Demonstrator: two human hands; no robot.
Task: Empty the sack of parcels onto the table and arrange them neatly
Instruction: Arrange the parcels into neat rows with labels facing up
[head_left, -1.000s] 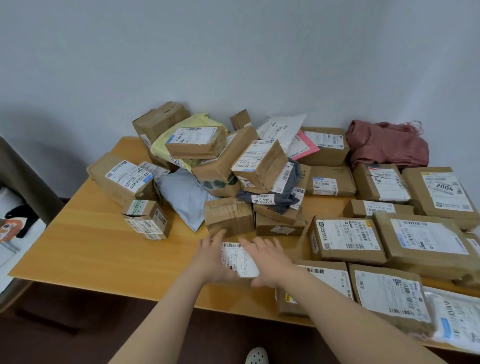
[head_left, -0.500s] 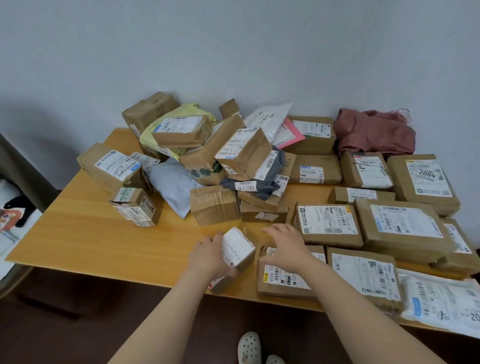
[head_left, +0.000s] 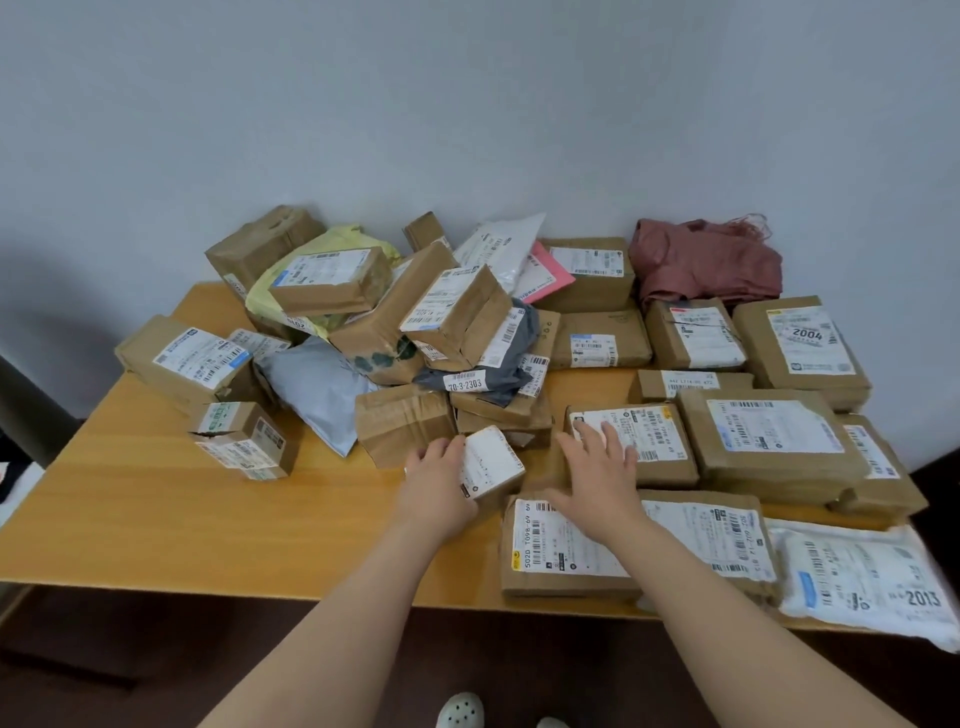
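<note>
The table (head_left: 156, 519) stood against a grey wall. The sack (head_left: 706, 260), a crumpled red cloth, lay at the far right corner, against the wall. An unsorted heap (head_left: 384, 322) of brown boxes and soft mailers covered the far left and centre of the table, with several boxes tilted on one another. A grey mailer (head_left: 317, 395) lay at the heap's near left side, and a yellow bag (head_left: 353, 239) sat under a box near its top. On the right side parcels lay flat in rough rows, labels up. Among them were the 2004 parcel (head_left: 805, 348) in the far row and a white mailer (head_left: 862, 582) at the near right edge.

The hands were apart. The left hand (head_left: 436, 483) gripped a small box (head_left: 491, 460) from its left side. This box was tilted on edge, white label uppermost, just in front of the heap. The right hand (head_left: 597, 467) was spread flat with straight fingers, the fingertips resting on the label of a middle parcel (head_left: 660, 441). Its palm lay over the gap between that parcel and the front parcel (head_left: 561, 551), which lay flat at the near edge. Whether the palm touched either parcel could not be determined. A white shoe (head_left: 460, 709) showed on the floor below the table edge.
</note>
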